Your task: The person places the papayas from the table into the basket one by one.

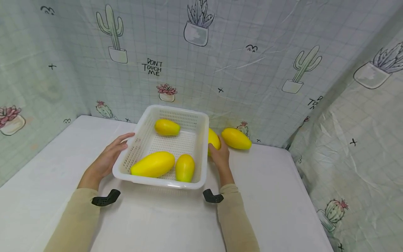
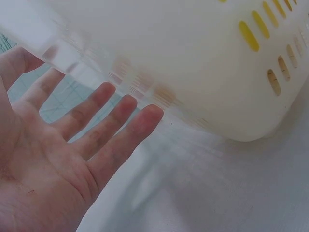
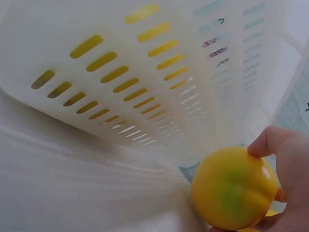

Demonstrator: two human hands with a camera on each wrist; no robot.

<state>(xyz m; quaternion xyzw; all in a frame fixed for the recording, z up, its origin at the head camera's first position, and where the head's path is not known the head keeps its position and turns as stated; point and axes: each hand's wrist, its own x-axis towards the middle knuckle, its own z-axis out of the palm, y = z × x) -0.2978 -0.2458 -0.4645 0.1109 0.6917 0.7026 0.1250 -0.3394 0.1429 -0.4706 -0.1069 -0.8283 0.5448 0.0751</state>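
A white slotted plastic basket point(image 1: 160, 181) sits in front of me with three yellow papayas in it: one papaya point(image 1: 167, 127) toward the back, a longer papaya point(image 1: 153, 164) at the front left, and another papaya point(image 1: 185, 168) at the front right. My left hand point(image 1: 107, 157) is at the basket's left side, its fingers point(image 2: 140, 121) spread and nearly straight against the wall in the left wrist view. Just right of the basket, my right hand point(image 1: 221, 155) grips a yellow papaya point(image 3: 231, 188) with a greenish end, partly hidden behind the rim in the head view.
One more papaya point(image 1: 236, 138) lies beyond the right hand, near the back edge of the white table point(image 1: 267, 196). A cactus-print curtain point(image 1: 245, 70) hangs behind and along both sides. Black wrist cameras point(image 1: 106, 198) show at both sleeves.
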